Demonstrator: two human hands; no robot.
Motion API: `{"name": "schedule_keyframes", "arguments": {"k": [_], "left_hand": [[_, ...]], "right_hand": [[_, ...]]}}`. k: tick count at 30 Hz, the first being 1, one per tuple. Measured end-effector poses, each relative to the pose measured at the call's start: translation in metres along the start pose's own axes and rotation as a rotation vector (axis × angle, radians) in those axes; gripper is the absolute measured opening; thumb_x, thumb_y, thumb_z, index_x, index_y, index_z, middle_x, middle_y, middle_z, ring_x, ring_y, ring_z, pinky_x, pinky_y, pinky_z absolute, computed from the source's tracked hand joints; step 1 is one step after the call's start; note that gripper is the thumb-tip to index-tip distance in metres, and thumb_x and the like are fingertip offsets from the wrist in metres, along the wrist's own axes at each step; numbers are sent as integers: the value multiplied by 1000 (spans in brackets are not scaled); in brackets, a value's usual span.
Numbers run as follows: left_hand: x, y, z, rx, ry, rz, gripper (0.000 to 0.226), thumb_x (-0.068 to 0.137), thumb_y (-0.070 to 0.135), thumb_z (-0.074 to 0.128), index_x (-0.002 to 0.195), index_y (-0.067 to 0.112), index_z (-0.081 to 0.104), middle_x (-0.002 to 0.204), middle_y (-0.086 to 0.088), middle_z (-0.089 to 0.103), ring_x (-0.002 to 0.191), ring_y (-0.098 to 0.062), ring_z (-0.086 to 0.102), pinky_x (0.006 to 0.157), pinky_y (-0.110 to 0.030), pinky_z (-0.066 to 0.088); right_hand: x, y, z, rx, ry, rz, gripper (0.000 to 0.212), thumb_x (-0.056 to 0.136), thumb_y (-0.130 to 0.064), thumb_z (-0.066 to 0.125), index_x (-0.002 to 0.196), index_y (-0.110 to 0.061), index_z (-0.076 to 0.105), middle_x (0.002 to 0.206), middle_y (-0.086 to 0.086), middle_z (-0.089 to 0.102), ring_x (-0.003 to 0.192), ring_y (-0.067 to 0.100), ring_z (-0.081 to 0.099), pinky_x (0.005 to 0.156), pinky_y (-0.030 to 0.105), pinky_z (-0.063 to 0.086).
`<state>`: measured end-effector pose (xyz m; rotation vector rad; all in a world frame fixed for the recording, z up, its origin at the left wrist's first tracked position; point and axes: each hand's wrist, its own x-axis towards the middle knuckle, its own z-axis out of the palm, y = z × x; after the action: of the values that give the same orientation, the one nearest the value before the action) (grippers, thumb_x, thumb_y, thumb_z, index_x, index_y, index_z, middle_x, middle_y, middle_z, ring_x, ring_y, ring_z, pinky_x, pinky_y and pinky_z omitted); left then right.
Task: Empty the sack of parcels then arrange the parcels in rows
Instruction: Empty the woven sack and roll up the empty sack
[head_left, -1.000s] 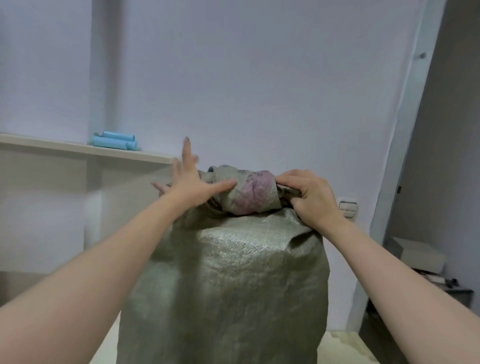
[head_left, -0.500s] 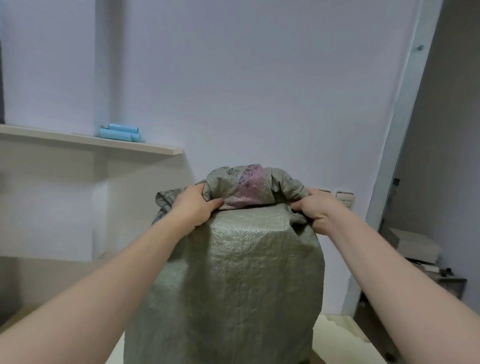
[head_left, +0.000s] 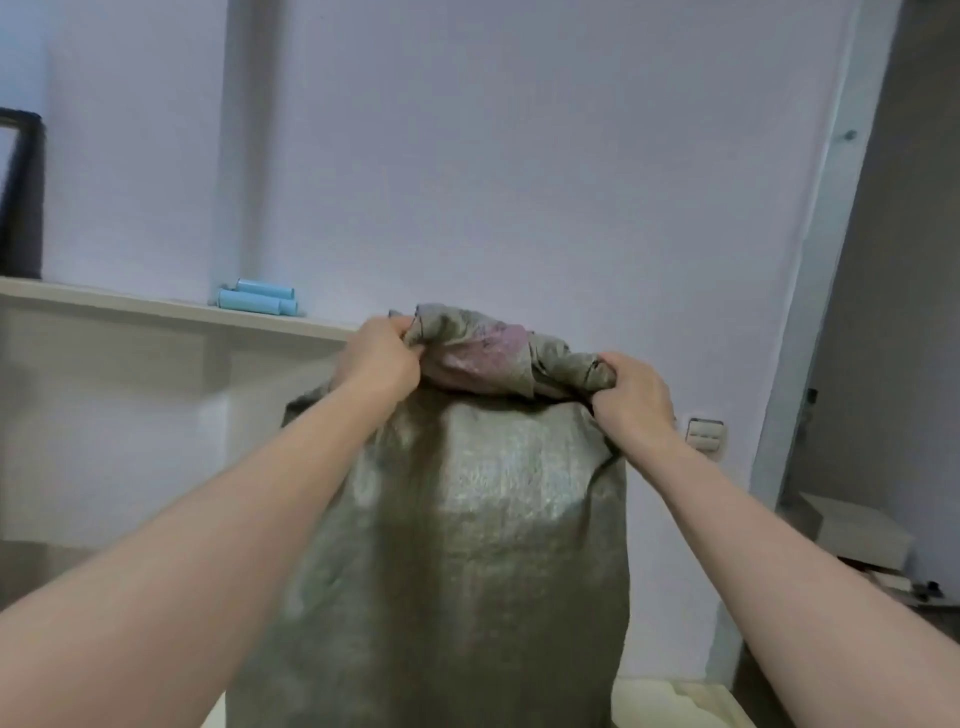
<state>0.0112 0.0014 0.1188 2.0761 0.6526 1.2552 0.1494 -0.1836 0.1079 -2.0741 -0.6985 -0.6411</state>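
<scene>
Shelf: runs along the wall at the left, with blue rolls lying on it, well apart from the work
Left hand: fisted tight on the left side of the sack's bunched top, fabric gathered inside the closed fingers
Sack: grey-green woven plastic, standing upright in the middle between both arms, top rolled into a crumpled collar with a faded pink print
Feel: the weave looks thin, limp and rather slick, so it probably slides unless gathered in a fist; the body stands full and rounded, which suggests real weight inside
Parcels: none visible, all hidden in the sack
Best hold: likely the bunched collar for opening, then the bottom corners for tipping out
Right hand: clenched on the right end of the collar, knuckles up, gripping a wad of fabric
Wall switch: just behind the right wrist
</scene>
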Motion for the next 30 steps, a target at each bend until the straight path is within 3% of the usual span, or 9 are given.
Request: {"name": "schedule_keyframes", "arguments": {"k": [3,5,7,9,14,20,23,26,30], "left_hand": [[-17,-37,21,43,-54,-79,17,99,20,50,96,26,66,103,-7,68,94,-32,59,75,-33,46],[-22,-54,32,88,-69,-127,25,98,18,48,116,24,65,118,-8,67,106,-35,59,87,-41,50],[-24,-60,32,160,-170,-134,41,97,18,47,138,22,52,137,-9,57,123,-34,53,101,-43,45],[-29,-58,30,213,-303,-89,55,98,25,49,150,18,34,151,-11,42,136,-33,42,111,-41,37],[-45,-48,15,351,-484,-261,92,88,58,58,156,31,2,160,-21,6,141,-42,26,113,-47,32],[-73,-50,13,190,-191,-198,66,91,5,53,147,38,38,138,-3,57,87,-25,63,54,-26,47],[-80,-51,14,-1,-18,-284,66,86,-8,45,134,37,57,133,-2,61,101,-30,64,76,-33,56],[-68,-31,9,-85,108,-245,61,86,-11,45,127,30,65,133,-1,62,120,-27,57,100,-33,47],[-29,7,0,-115,249,-54,56,85,-11,43,117,26,72,117,1,70,113,-24,59,89,-24,43]], "right_hand": [[-8,11,7,280,-195,60,44,81,0,59,108,-34,61,104,0,68,102,26,63,82,37,54],[-14,11,-1,446,-544,170,54,83,-18,73,127,-34,46,117,-1,62,108,22,61,80,39,56],[-17,12,-12,347,-804,235,87,69,-40,84,137,-45,30,128,-3,54,114,24,58,78,49,58],[-22,14,-16,183,-846,227,100,62,-41,88,139,-46,25,130,-1,51,114,26,57,79,51,58],[-25,16,-9,88,-554,128,73,70,-28,86,132,-25,47,122,1,62,109,24,58,92,43,52],[-40,16,1,-269,-202,-62,29,85,-18,65,111,-25,55,108,4,65,104,32,58,72,36,45],[-52,15,8,-238,-48,-120,38,77,3,53,105,-23,56,97,8,67,95,35,58,64,33,33],[-43,-1,-4,-200,81,-213,37,69,9,48,97,-15,56,85,14,66,85,38,57,61,33,29],[-18,-19,-21,-73,300,-257,34,67,9,49,92,-12,57,72,12,59,70,34,50,61,32,29]]}}
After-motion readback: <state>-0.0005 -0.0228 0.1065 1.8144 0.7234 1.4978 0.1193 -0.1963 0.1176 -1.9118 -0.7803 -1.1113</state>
